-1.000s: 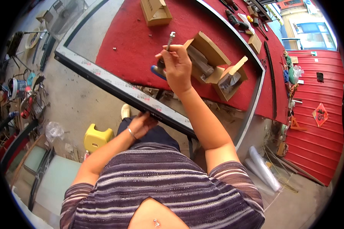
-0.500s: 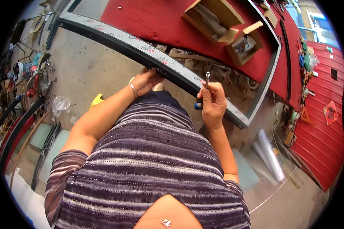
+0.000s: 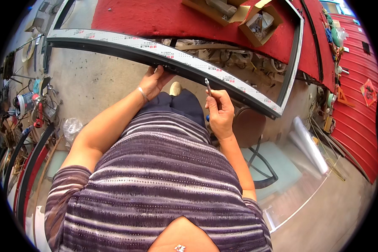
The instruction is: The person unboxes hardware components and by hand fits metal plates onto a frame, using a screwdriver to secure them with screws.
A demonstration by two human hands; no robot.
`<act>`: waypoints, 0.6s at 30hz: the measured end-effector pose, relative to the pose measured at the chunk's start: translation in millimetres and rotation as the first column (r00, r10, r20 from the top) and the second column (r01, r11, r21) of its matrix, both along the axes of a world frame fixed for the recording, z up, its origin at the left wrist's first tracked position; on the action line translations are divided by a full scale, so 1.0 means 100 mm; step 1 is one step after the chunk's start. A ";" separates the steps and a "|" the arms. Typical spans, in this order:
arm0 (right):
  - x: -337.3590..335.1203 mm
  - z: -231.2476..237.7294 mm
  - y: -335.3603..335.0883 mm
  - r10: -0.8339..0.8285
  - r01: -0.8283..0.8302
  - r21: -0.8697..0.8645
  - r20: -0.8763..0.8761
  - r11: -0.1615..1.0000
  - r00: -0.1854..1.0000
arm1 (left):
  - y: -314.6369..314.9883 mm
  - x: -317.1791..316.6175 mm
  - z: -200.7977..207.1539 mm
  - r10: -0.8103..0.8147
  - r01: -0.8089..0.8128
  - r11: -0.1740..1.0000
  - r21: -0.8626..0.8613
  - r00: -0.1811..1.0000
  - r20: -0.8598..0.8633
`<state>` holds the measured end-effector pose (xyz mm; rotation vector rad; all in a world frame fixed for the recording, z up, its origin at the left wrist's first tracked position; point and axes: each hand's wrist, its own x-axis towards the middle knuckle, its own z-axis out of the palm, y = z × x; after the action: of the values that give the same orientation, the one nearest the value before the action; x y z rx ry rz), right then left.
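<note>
Along the black near edge of a large rectangular metal frame faced with printed white film (image 3: 113,39), set over the red-covered counter (image 3: 143,19), the left hand (image 3: 154,82) touches, its grip impossible to tell, while, apart from it, the right hand (image 3: 220,113) clasps a slim metal-shafted, blue-ended screwdriver (image 3: 208,88).

Left hand (image 3: 154,82): fingers at the dark near side of a large rectangular frame (image 3: 185,62). Right hand (image 3: 220,113): grips a slim tool (image 3: 208,87), metal tip close to that side; contact unclear. Red-covered table (image 3: 130,21) beyond, bearing open cardboard boxes (image 3: 266,37).
</note>
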<state>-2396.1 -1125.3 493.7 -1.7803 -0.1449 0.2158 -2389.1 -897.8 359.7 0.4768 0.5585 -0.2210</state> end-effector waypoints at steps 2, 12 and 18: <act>-0.02 -0.04 0.00 0.009 -0.009 -0.007 0.002 1.000 1.000 | 0.01 -0.01 -0.02 -0.038 0.036 0.999 0.028 0.995 0.087; -0.03 -0.02 0.01 0.027 -0.029 -0.032 -0.058 0.999 0.998 | 0.15 -0.04 -0.06 -0.182 0.173 0.983 0.059 0.957 0.224; 0.03 -0.10 0.05 0.046 -0.043 -0.168 0.014 0.985 0.999 | 0.14 -0.04 -0.02 -0.154 0.153 0.988 0.024 0.966 0.206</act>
<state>-2393.3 -1120.5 483.5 -1.9478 -0.1839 0.2505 -2393.0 -884.0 358.1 0.5443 0.3188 -0.3132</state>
